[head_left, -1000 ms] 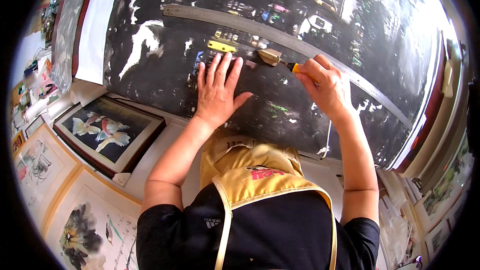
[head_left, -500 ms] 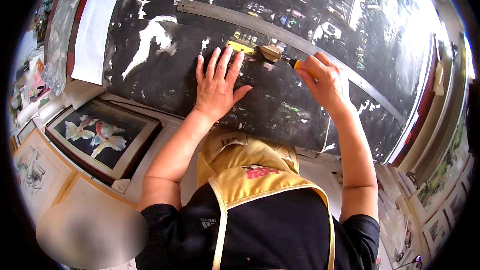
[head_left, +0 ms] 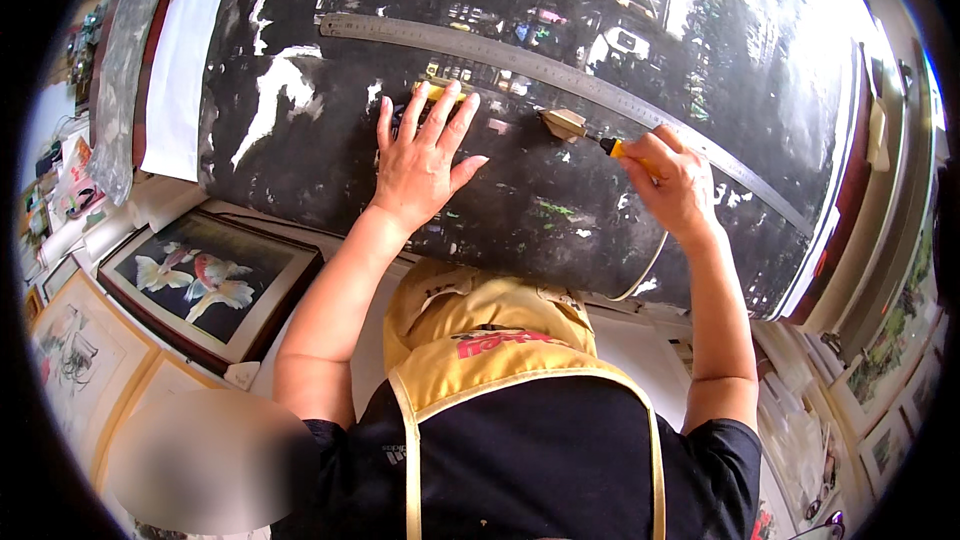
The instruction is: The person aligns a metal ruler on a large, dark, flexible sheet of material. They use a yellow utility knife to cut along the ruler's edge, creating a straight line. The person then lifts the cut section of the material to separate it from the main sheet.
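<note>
A large black sheet (head_left: 330,170), marked with white and small coloured patches, lies spread before me. My left hand (head_left: 412,175) rests flat on it, fingers spread, the fingertips partly covering a small yellow patch (head_left: 428,90). Farther right, my right hand (head_left: 672,180) is closed around the yellow handle of a small iron-like tool (head_left: 565,125). The tool's flat, wedge-shaped, brownish head is down at the sheet, pointing left. A pale cord (head_left: 650,265) hangs below the right hand. Just beyond both hands, a long metal ruler (head_left: 520,60) lies slantwise across the sheet.
White paper (head_left: 190,70) borders the sheet on the left. A framed goldfish picture (head_left: 205,275) leans at the lower left, beside other light-framed pictures (head_left: 75,345). Strong glare falls on the far right. More pictures (head_left: 890,330) stand along the right side.
The whole view has shifted slightly. Over the sheet, the tool has moved right, away from the yellow patch. My left hand's fingers have come over that patch.
</note>
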Demonstrator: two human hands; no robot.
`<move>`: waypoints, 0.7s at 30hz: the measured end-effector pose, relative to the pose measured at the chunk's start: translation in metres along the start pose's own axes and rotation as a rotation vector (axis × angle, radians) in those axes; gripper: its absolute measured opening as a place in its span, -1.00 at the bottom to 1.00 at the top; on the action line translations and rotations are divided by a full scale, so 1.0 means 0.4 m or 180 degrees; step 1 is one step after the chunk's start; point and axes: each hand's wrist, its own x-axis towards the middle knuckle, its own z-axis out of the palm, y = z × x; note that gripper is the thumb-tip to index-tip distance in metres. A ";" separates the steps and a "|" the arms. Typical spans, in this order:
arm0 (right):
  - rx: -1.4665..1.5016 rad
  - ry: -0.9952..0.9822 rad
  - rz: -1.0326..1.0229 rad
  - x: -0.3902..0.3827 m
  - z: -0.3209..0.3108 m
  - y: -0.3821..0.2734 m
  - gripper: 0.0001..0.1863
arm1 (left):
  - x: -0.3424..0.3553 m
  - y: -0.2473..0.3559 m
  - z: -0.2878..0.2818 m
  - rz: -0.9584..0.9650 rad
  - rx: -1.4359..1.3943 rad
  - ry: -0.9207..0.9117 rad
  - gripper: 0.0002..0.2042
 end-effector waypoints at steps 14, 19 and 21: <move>0.0101 -0.0030 -0.0482 0.199 0.105 -0.167 -0.91 | -0.047 -0.153 -0.038 -0.0124 -0.0117 -0.0057 -0.23; -0.0020 -0.0036 -0.0381 0.244 0.136 -0.228 -0.90 | -0.052 -0.229 -0.057 -0.0055 -0.0182 -0.0081 -0.23; 0.0043 -0.0053 -0.0327 0.259 0.139 -0.244 -0.90 | -0.056 -0.252 -0.062 -0.0066 -0.0257 -0.0059 -0.24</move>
